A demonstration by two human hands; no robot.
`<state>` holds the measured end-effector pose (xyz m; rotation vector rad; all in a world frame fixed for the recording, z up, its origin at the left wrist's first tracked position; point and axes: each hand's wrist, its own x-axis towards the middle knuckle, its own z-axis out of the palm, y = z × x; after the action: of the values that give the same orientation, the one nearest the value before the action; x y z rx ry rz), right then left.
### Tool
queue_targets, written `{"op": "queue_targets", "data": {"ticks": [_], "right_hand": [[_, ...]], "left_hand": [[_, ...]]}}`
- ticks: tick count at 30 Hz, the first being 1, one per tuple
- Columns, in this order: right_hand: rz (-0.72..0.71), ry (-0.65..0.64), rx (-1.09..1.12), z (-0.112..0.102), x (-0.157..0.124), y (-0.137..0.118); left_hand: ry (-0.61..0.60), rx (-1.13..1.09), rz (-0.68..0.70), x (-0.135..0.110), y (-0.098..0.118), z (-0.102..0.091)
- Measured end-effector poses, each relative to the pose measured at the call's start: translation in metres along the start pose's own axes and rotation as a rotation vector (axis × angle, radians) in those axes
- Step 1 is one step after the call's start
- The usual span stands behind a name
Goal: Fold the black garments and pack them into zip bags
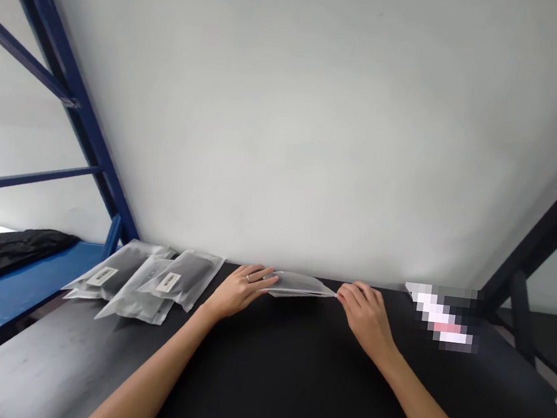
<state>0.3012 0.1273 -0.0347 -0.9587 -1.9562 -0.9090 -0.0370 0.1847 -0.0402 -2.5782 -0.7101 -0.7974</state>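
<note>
The pouch (300, 285) is a flat, frosted, see-through plastic bag, pale grey-white, thin and slightly bowed along its top. A darker line runs along its lower edge. It sits at the far edge of the black desk (289, 378), close to the white wall (291, 137), and it is hard to tell whether it rests on the desk or is lifted just clear. Its long axis runs left to right, parallel to the wall, with its ends pointing toward each hand.

The left hand (241, 292), wearing a ring (248, 277), grips the pouch's left end with its fingers laid over the top. The right hand (364, 313) pinches the right end between its fingertips.

Further left on the desk, three filled pouches (149, 281) with dark contents and white labels lie overlapping. Beyond them a black cloth (7, 252) lies on a blue shelf (22, 294). A pixelated patch (442, 318) sits to the right.
</note>
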Motion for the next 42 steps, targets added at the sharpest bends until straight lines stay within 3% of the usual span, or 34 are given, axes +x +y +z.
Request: {"op": "queue_targets", "data": {"ticks": [6,11,16,24,42], "right_hand": [[0.005,0.035,0.032,-0.005,0.002,-0.009],[-0.065,0.032,0.114,-0.006,0.004,-0.028],[-0.037,0.016,0.167,-0.003,0.001,-0.038],[-0.007,-0.010,0.216,-0.004,0.001,-0.038],[-0.159,-0.105,0.170,0.004,-0.006,-0.044]], "left_hand": [[0.047,0.002,-0.007,0.000,0.009,0.009],[0.050,-0.003,0.082,0.008,0.025,0.013],[0.048,-0.001,0.153,0.012,0.038,0.017],[0.022,0.005,0.159,0.011,0.040,0.020],[0.019,0.066,0.228,0.014,0.056,0.018]]}}
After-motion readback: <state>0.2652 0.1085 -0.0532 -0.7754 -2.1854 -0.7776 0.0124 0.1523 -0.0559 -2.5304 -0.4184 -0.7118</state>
